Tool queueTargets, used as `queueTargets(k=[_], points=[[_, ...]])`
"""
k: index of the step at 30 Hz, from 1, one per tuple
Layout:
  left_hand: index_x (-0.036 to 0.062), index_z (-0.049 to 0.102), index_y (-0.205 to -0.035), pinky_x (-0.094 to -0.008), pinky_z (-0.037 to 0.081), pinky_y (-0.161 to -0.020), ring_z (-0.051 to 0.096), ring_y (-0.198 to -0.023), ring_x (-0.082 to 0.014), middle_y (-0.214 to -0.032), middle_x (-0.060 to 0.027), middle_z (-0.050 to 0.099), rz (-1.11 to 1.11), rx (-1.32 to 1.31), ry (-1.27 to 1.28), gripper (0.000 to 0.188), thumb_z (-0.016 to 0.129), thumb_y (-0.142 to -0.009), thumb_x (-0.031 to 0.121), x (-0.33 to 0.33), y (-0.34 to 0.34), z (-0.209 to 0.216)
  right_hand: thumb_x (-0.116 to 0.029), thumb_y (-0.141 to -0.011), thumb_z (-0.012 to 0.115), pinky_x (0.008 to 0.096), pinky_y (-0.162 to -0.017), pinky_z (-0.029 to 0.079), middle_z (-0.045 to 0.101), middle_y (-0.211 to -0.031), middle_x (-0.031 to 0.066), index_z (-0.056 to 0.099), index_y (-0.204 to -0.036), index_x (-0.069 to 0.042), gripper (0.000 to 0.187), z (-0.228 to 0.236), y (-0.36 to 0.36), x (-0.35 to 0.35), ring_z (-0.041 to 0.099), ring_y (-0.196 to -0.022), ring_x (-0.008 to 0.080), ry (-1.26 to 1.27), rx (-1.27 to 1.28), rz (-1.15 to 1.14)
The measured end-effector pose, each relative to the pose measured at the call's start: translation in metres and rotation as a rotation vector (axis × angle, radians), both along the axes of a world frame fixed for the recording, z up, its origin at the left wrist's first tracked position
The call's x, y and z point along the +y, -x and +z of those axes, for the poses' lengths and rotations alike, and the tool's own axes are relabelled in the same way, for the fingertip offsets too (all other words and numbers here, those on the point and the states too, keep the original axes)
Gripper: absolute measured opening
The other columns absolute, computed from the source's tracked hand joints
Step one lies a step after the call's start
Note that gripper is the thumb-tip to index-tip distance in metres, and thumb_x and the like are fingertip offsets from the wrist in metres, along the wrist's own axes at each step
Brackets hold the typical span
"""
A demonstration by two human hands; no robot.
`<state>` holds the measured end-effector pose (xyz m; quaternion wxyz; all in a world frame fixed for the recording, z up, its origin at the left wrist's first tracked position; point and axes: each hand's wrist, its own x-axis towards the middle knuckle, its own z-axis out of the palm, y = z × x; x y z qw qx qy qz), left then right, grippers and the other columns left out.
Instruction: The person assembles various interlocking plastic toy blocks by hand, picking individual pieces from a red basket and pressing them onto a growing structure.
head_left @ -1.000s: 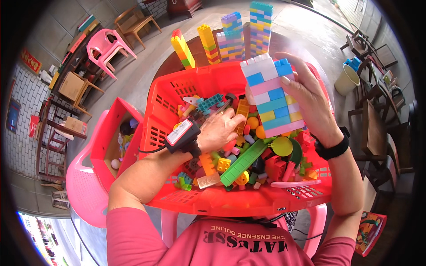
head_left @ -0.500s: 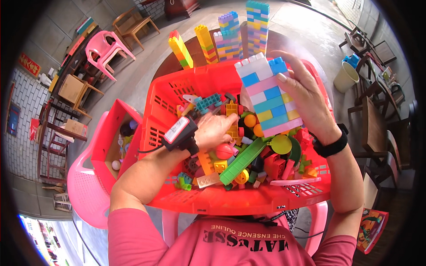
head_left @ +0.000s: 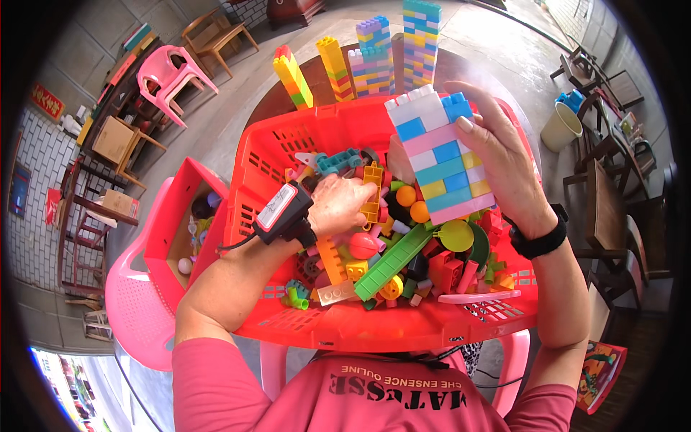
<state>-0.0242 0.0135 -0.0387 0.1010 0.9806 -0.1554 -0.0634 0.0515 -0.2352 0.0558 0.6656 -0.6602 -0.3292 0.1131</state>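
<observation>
My right hand (head_left: 504, 155) holds up a flat wall of joined building blocks (head_left: 443, 155) in white, pink, blue, teal and yellow, its thumb on the near face and its fingers behind. The wall is tilted above the right part of a red plastic basket (head_left: 338, 331). Inside the basket my left hand (head_left: 340, 205) is curled down among loose toys, fingertips against a yellow openwork toy piece (head_left: 372, 189). What lies under its fingers is hidden. A teal toy piece (head_left: 337, 162) is just beyond it. A green ramp-like piece (head_left: 394, 263) and orange balls (head_left: 406, 195) lie nearer and to the right.
Behind the basket, a round brown table (head_left: 270, 101) bears several upright block towers (head_left: 421, 43). A red box (head_left: 162, 248) with small toys stands on a pink chair (head_left: 137, 317) at the left. A cream bin (head_left: 561, 128) and wooden furniture are at the right.
My left hand has shifted slightly away from me in the basket, and the yellow and teal pieces beside it have turned a little. The block wall has moved slightly right and tilted.
</observation>
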Motion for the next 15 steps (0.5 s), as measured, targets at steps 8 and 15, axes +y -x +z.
queueTargets(k=[8, 15], points=[[0.0042, 0.062, -0.096, -0.0428, 0.051, -0.073, 0.064, -0.084, -0.0336, -0.087, -0.0141, 0.065, 0.077, 0.056, 0.204, 0.038, 0.079, -0.067, 0.021, 0.018, -0.007, 0.014, -0.023, -0.101, 0.053, 0.0264, -0.084, 0.048, 0.063, -0.105, 0.0073, 0.046, -0.139, -0.011, 0.04, 0.001, 0.0, -0.002, 0.059, -0.098, 0.0113, 0.002, 0.006, -0.029], [0.0027, 0.062, -0.096, -0.0379, 0.05, -0.07, 0.064, -0.08, -0.0269, -0.083, -0.0118, 0.063, -0.093, 0.153, 0.265, 0.038, 0.079, -0.067, 0.02, 0.03, -0.008, 0.024, -0.023, -0.101, 0.053, 0.0261, -0.082, 0.048, 0.063, -0.104, 0.0073, 0.047, -0.139, -0.011, 0.04, 0.002, 0.002, 0.0, 0.059, -0.096, 0.0111, 0.003, -0.018, -0.052]])
